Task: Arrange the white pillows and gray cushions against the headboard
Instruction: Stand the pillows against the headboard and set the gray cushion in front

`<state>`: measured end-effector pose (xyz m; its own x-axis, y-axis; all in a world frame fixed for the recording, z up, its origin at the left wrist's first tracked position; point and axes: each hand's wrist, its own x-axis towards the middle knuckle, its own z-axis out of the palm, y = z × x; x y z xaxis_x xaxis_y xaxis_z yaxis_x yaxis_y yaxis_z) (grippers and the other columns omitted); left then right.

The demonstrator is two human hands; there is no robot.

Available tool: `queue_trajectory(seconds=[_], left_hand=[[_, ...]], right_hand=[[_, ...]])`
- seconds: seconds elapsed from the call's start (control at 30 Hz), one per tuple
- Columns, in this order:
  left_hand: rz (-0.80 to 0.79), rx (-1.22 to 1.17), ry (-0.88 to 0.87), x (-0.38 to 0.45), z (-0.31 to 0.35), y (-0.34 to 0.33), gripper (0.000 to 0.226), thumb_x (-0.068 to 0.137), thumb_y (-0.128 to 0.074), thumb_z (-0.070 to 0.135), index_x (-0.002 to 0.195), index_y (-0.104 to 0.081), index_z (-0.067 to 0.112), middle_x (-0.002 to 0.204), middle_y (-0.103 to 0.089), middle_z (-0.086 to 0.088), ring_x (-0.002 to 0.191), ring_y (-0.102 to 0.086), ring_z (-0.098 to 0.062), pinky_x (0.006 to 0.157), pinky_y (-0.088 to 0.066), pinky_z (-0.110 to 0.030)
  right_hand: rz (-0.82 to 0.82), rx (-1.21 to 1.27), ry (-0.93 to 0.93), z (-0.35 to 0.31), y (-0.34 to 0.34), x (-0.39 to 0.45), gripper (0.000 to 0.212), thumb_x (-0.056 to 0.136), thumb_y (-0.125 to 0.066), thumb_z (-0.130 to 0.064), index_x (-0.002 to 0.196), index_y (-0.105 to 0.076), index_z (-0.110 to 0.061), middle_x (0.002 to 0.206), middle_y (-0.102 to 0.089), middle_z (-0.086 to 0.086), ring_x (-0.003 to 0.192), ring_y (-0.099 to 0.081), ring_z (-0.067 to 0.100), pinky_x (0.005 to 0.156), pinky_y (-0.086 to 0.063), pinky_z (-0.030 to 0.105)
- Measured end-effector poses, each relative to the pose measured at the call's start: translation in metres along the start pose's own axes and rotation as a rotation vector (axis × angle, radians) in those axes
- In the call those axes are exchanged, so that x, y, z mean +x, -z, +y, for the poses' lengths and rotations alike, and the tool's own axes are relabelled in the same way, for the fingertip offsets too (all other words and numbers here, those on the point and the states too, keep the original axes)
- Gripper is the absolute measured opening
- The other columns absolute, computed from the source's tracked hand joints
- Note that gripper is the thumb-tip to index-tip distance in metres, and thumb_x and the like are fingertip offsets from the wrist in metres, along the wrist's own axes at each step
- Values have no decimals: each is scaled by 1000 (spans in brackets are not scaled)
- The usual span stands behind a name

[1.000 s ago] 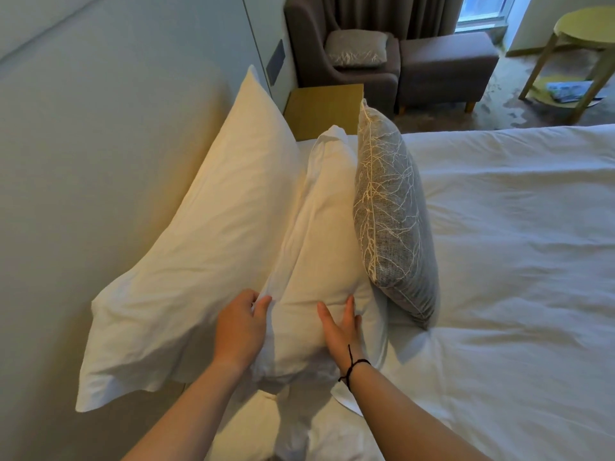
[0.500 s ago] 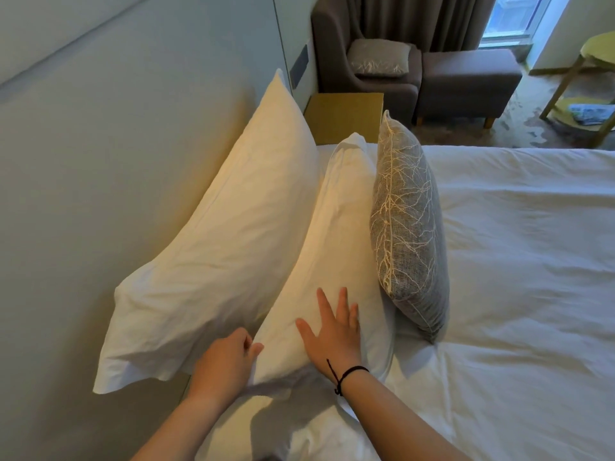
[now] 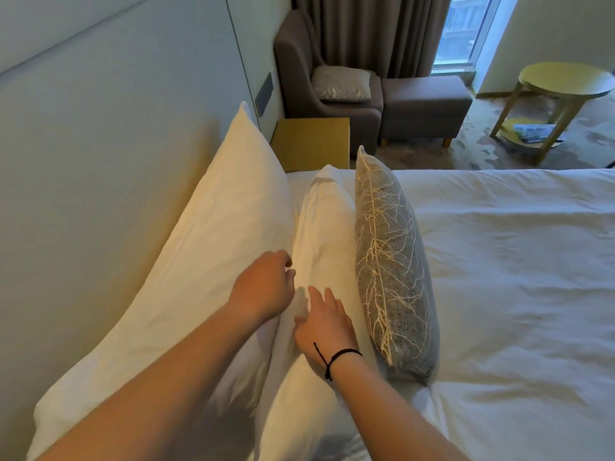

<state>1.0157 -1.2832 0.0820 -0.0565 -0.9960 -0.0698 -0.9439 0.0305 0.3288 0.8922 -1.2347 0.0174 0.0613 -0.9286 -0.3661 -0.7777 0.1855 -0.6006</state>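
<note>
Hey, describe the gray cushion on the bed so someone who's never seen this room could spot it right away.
Start at the pale headboard along the left. Two white pillows lean in a row out from it: the large white pillow, then the slimmer white pillow. The gray cushion stands on edge outermost, against the slimmer pillow. It alone is gray woven fabric with a cream branch pattern.

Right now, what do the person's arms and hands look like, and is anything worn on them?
Both forearms are bare, with no sleeves in view and no gloves. The right hand has a thin black cord bracelet at the wrist, with a short loose end hanging from it. The left hand shows nothing worn; no rings or watch are visible.
</note>
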Motion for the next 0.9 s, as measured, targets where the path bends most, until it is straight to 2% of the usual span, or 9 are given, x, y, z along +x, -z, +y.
queue_trajectory(seconds=[0.1, 0.27, 0.33, 0.43, 0.53, 0.63, 0.7, 0.77, 0.9], left_hand=[[-65, 0, -23, 76, 4, -4, 35, 97, -49, 34, 128, -53, 17, 134, -46, -9, 106, -59, -26, 80, -43, -33], [-143, -35, -33, 198, 20, -26, 45, 98, -50, 36, 141, -44, 22, 147, -32, -13, 124, -49, -35, 108, -39, -45], [-189, -46, -1, 231, 22, -45, 48, 99, -48, 37, 145, -39, 28, 149, -31, -15, 129, -44, -37, 111, -34, -46], [-218, 41, -6, 269, 21, -74, 51, 98, -50, 30, 146, -33, 33, 146, -32, -16, 130, -41, -38, 109, -35, -45], [-224, -36, -11, 310, 16, -91, 52, 98, -49, 24, 146, -31, 33, 140, -35, -15, 123, -41, -35, 102, -38, -43], [-115, -81, -39, 347, 15, -96, 49, 97, -52, 32, 142, -33, 27, 136, -45, -16, 123, -49, -33, 90, -40, -37], [-57, -186, -52, 361, 14, -94, 60, 96, -57, 31, 148, -26, 29, 142, -45, -12, 126, -50, -30, 92, -42, -36], [-32, -276, -27, 374, 11, -89, 71, 96, -60, 26, 153, -18, 28, 151, -39, -6, 133, -44, -27, 102, -40, -37], [45, -294, 110, 391, 9, -80, 67, 98, -55, 21, 155, -19, 22, 157, -34, -5, 140, -37, -27, 110, -35, -36]], right_hand=[[58, 101, -69, 8, -1, 30, 58, 99, -38, -39, 151, -15, -31, 163, -7, 1, 149, -7, 27, 119, -19, 48], [187, 181, -138, 12, 1, 87, 59, 100, -36, -46, 153, -13, -34, 164, -1, -1, 150, -2, 23, 119, -14, 43], [230, 208, -205, 11, -2, 101, 60, 99, -39, -47, 152, -15, -33, 164, -3, 1, 149, -7, 23, 117, -16, 42], [267, 202, -198, 17, -12, 109, 61, 99, -39, -48, 152, -14, -34, 164, 0, -2, 148, -9, 21, 115, -18, 39], [269, 230, -138, 30, -16, 111, 61, 98, -37, -53, 152, -11, -40, 163, 7, -11, 146, -9, 11, 106, -17, 21], [275, 253, -64, 40, -18, 112, 62, 98, -37, -56, 152, -12, -41, 162, 10, -14, 133, 5, -7, 83, 3, -11], [274, 223, -24, 41, -20, 111, 61, 98, -39, -55, 152, -16, -40, 162, 8, -11, 122, 23, -23, 71, 14, -15], [267, 184, -2, 40, -22, 110, 60, 97, -40, -54, 152, -19, -40, 163, 7, -8, 108, 35, -33, 71, 18, -13], [289, 118, -5, 37, -22, 111, 59, 96, -40, -56, 151, -21, -42, 163, 3, -6, 125, 21, -8, 74, 22, -11]])
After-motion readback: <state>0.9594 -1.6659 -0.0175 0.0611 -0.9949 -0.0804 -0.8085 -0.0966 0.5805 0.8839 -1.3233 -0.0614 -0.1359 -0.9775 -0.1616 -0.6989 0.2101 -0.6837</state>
